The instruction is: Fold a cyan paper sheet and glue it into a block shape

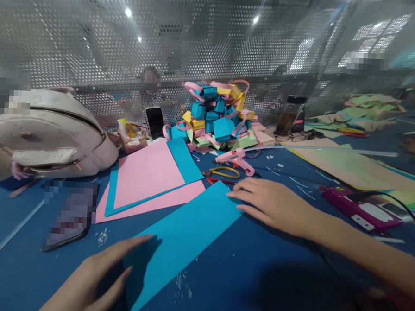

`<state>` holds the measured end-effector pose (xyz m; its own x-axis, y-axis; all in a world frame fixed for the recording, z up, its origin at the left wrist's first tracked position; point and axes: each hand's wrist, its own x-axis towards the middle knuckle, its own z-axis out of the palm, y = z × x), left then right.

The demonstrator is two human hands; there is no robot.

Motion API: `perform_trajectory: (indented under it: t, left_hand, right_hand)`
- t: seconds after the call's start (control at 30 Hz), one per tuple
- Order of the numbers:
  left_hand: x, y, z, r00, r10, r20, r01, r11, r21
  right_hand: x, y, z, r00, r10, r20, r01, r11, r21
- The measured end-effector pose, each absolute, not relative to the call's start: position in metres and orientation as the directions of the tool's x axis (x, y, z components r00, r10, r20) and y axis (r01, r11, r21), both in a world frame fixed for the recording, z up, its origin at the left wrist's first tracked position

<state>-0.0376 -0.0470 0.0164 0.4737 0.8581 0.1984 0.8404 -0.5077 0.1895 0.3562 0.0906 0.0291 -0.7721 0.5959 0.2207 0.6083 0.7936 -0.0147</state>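
Observation:
A long blue sheet of paper [182, 235] lies slantwise on the blue table between my hands. My left hand [95, 277] is at its near left end, thumb and forefinger apart, with nothing seen gripped between them. At the far right end, my right hand [271, 203] rests with its fingers stretched over the paper's edge. Behind the sheet lie pink paper [147, 171] and more blue paper [184, 159], overlapping. Just beyond my right hand are a pink glue gun [237, 159] and yellow-handled scissors [224, 171].
A heap of small folded paper baskets [216, 119] stands against the perforated metal screen [213, 40]. At left are a white backpack [52, 133] and a phone [74, 213]. A purple power strip [361, 210], a bottle [290, 114] and paper sheets [349, 165] lie to the right.

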Motion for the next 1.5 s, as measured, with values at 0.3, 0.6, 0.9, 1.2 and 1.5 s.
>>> perform_trajectory:
  t: [0.3,0.6,0.9,1.2,1.5]
  left_hand:
    - [-0.013,-0.036,0.009,0.474,0.874,0.105,0.863,-0.485,0.144]
    - [-0.02,-0.039,-0.001,0.452,0.891,0.038,0.87,-0.45,0.201]
    - [-0.014,-0.037,0.004,0.449,0.894,-0.001,0.845,-0.424,0.327]
    - [-0.014,-0.04,0.009,0.425,0.903,-0.067,0.854,-0.375,0.362]
    - [-0.013,-0.039,0.007,0.446,0.895,-0.024,0.841,-0.41,0.352]
  right_hand:
    - [0.302,0.127,0.033,-0.877,0.479,0.03,0.477,0.877,-0.05]
    - [0.303,0.108,0.04,-0.868,0.485,0.106,0.485,0.874,-0.023]
    - [0.308,0.11,0.032,-0.841,0.536,0.069,0.528,0.842,-0.113]
    - [0.304,0.107,0.038,-0.827,0.555,0.095,0.53,0.824,-0.2]
    - [0.305,0.107,0.037,-0.821,0.57,0.038,0.509,0.761,-0.402]
